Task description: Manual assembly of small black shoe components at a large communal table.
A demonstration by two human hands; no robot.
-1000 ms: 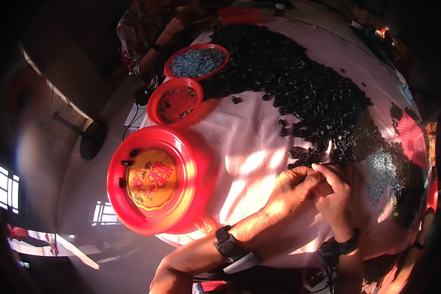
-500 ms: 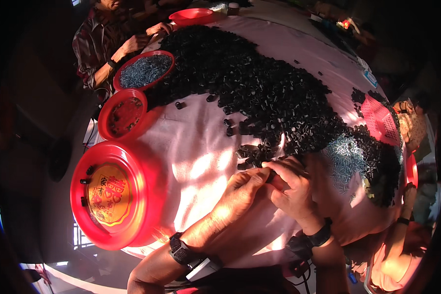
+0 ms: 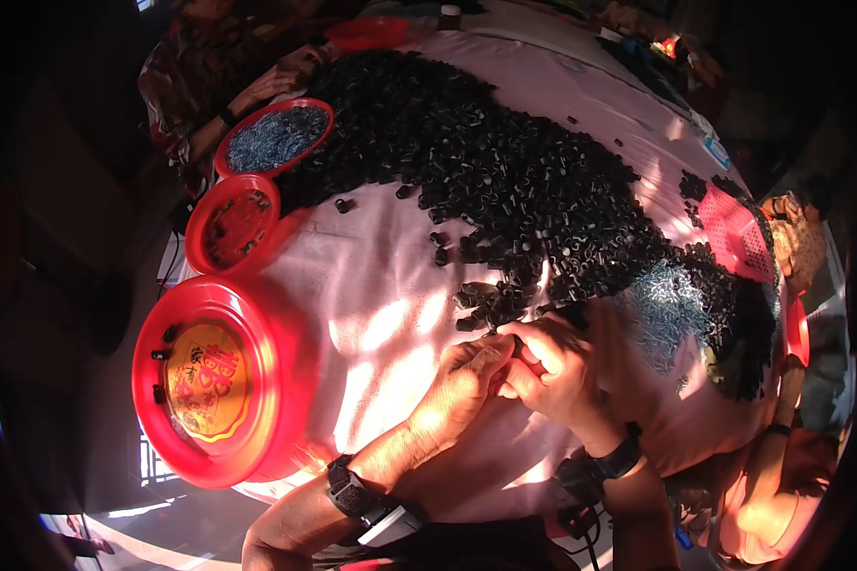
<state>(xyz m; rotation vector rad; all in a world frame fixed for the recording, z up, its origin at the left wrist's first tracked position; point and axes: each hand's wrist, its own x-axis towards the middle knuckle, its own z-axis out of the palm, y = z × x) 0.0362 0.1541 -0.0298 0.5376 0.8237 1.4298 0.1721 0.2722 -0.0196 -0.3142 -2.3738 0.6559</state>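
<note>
In the head view, to be seen low in the middle: bare left hand [image 3: 457,388] and bare right hand [image 3: 560,376], side by side, with fingertips touching or nearly so, just beside the near edge of a broad heap of small black curved pieces [image 3: 533,181], plastic by their look. On both hands, fingers curled, thumbs toward forefingers. Between them, only a dark spot visible: perhaps one such piece, pinched, but too hidden, so cannot tell whether closed on something or slightly apart.

Location of the black pieces: mostly in the heap, on a worktop covered with pale pink cloth [image 3: 381,257]; a few loose ones left of the heap; three more inside a large round red plastic tray with a yellow medallion [image 3: 207,287], well apart from the left hand.

Handling, as a judgement: each black piece probably light, stiff, smooth and a little slippery, not much fragile. Best to take hold by two opposite outer sides, between thumb and forefinger; in the heap, easy to catch a neighbour together.

Direction of the pieces: mixed, with no common one. Long axis of any piece at the fingertips: hidden, cannot tell. Long axis of the heap itself: from upper left, bending down to the right.

Farther right of the right hand: a loose pile of thin silvery metal pieces [image 3: 667,309], near a pink perforated plastic basket [image 3: 733,233].
</note>
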